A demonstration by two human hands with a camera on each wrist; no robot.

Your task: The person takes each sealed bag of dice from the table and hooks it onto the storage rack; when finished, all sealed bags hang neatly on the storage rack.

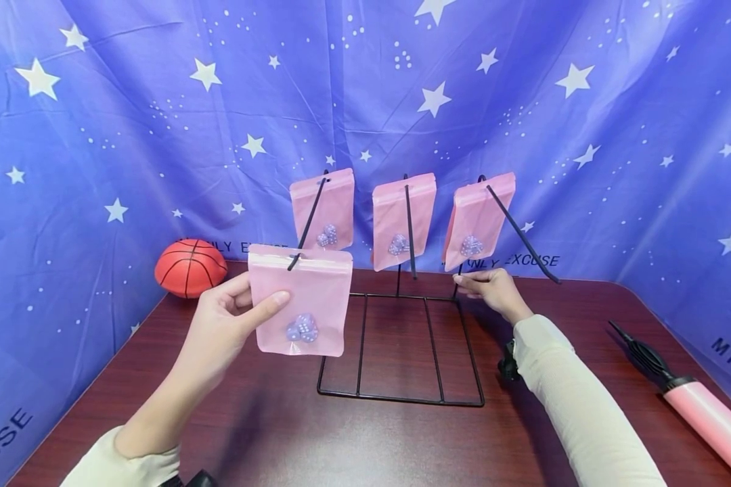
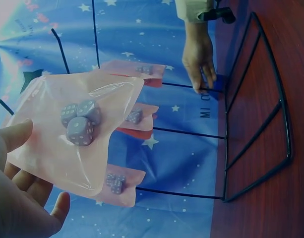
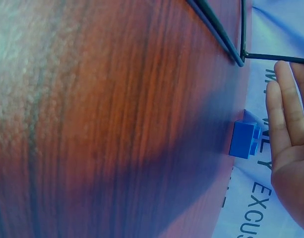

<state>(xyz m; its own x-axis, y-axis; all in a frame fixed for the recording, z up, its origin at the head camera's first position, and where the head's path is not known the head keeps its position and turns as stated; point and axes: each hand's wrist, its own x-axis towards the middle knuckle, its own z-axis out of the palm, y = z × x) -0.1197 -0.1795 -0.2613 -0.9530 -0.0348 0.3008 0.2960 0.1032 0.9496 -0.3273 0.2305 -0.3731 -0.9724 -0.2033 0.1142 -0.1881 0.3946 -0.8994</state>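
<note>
My left hand (image 1: 228,318) pinches a pink zip bag (image 1: 325,287) between thumb and fingers. Purple dice (image 2: 81,121) show through its front. The tip of the left prong (image 1: 307,226) pokes through the bag's top edge. My right hand (image 1: 496,291) grips the right upright of the black wire rack (image 1: 400,402) low down, near the base. Three more pink bags hang further back, one on each prong: a left bag (image 1: 307,203), a middle bag (image 1: 386,220) and a right bag (image 1: 484,213). Dice show in each.
An orange basketball (image 1: 191,268) sits at the table's back left. A pink hand pump (image 1: 706,416) with a black nozzle lies on the right. In the right wrist view a blue block (image 3: 243,139) stands near the table's (image 1: 402,446) back edge. A starry blue cloth (image 1: 365,81) hangs behind.
</note>
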